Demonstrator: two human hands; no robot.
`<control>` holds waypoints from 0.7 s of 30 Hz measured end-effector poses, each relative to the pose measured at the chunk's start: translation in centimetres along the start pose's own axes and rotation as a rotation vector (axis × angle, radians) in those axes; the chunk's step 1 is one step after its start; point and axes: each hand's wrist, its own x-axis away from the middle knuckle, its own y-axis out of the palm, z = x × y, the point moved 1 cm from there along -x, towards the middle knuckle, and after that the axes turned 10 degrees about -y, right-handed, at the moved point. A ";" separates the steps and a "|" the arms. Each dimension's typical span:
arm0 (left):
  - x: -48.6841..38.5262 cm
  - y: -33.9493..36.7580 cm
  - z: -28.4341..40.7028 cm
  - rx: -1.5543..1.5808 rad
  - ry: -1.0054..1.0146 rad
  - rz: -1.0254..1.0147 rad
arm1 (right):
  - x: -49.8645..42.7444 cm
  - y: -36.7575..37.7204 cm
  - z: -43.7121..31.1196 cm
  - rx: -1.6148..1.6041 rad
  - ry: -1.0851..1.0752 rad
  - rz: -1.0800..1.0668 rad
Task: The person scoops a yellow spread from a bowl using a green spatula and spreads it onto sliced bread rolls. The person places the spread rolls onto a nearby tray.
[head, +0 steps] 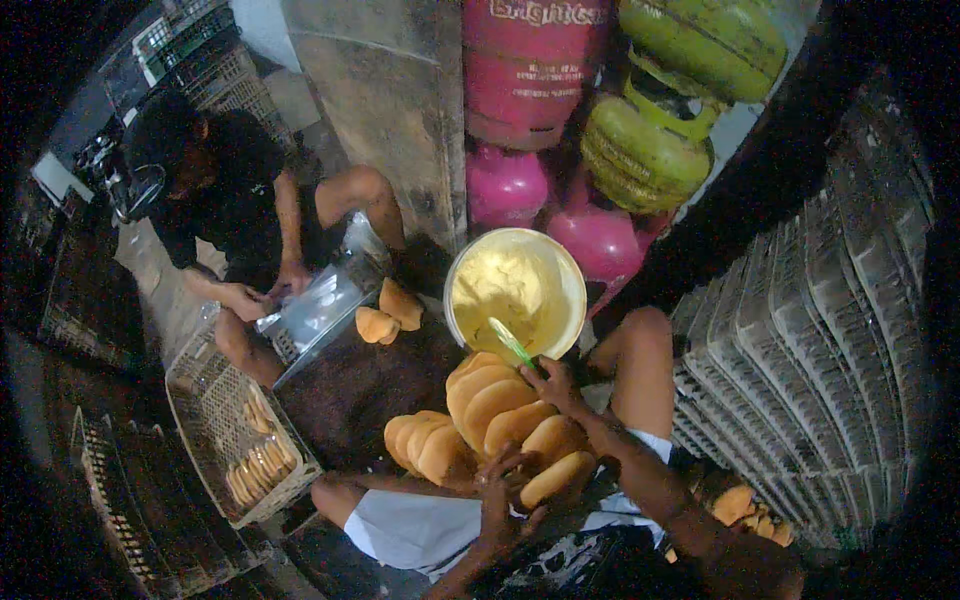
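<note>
My right hand [553, 382] grips a green-handled spreading knife [508, 339], its pale blade over the round tub of yellow cream [501, 274]. Near my lap, my left hand [504, 476] touches the lower edge of a row of golden bread buns [487, 397]; whether its fingers hold one cannot be told. More buns [431, 448] lean together left of that hand. The buns rest on a dark brown surface [337, 405] in front of me. Two or three bun pieces [388, 311] lie at its far edge.
A co-worker [217, 187] sits at the upper left, both hands at clear plastic bags [322, 304]. A plastic crate [184, 405] with packed buns stands at the left. Stacked crates [795, 337] rise at the right. Pink [536, 82] and green gas cylinders [649, 150] stand beyond the tub.
</note>
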 end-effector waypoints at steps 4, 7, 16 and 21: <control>1.5 -5.0 -1.5 0.287 -0.408 0.198 | -0.1 0.1 -0.2 0.025 -0.032 0.003; 1.7 -10.7 -3.9 0.217 -0.340 0.480 | -0.2 0.0 -0.3 0.043 0.015 -0.061; 0.2 -11.2 -12.9 -0.809 -0.290 0.418 | -0.6 0.0 -1.1 -0.007 0.091 -0.063; 0.2 -8.7 -12.2 -0.556 -0.293 0.309 | -0.1 -0.2 -1.8 0.001 0.067 -0.032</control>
